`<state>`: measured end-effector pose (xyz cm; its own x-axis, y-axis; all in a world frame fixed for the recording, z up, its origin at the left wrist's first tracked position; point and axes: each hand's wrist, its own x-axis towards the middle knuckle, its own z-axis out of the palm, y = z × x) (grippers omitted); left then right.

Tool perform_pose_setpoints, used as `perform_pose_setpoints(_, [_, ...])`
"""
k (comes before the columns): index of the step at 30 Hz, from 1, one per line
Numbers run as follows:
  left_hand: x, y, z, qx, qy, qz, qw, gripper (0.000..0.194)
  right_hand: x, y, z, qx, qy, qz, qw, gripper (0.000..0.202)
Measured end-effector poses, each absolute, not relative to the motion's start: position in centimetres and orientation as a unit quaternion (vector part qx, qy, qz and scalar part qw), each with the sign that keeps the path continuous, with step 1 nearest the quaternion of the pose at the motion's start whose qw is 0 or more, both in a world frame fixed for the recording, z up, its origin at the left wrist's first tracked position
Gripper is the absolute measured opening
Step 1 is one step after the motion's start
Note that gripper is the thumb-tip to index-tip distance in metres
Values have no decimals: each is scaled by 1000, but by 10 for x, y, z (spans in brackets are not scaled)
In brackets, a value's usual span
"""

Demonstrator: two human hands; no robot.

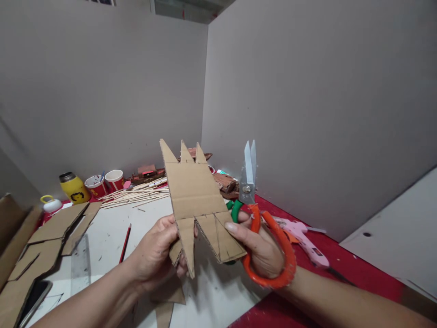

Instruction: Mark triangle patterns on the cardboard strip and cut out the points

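Note:
A cut cardboard piece (196,191) is held up in front of me, with three pointed spikes along its top and a notch cut into its lower side. Pencil lines mark its lower right part. My left hand (160,246) is closed on its lower left edge, and a small bit of cardboard (175,252) shows by those fingers. My right hand (261,248) pinches the lower right corner, thumb on the face. Around that same hand hangs a pair of scissors (247,187) with orange and green handles, blades pointing up and slightly apart.
Cardboard sheets (48,241), a clear ruler (80,262) and a phone (36,298) lie left. A pencil (125,243) rests on the white board. Behind are thin wooden sticks (136,193), paper cups (114,180) and a yellow bottle (74,187). A pink glue gun (305,241) lies right.

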<state>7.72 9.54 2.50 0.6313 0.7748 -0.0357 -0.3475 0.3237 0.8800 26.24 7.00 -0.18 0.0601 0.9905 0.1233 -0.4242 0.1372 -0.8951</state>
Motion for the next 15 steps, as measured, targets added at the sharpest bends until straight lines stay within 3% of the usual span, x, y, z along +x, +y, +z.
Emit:
perform_pose_setpoints(6, [81, 88, 23, 400, 190, 347, 827, 40, 262, 70, -3, -341, -365, 571, 651, 30])
perform_pose_setpoints(15, [78, 91, 20, 402, 138, 307, 851, 22, 262, 72, -2, -295, -354, 659, 594, 24])
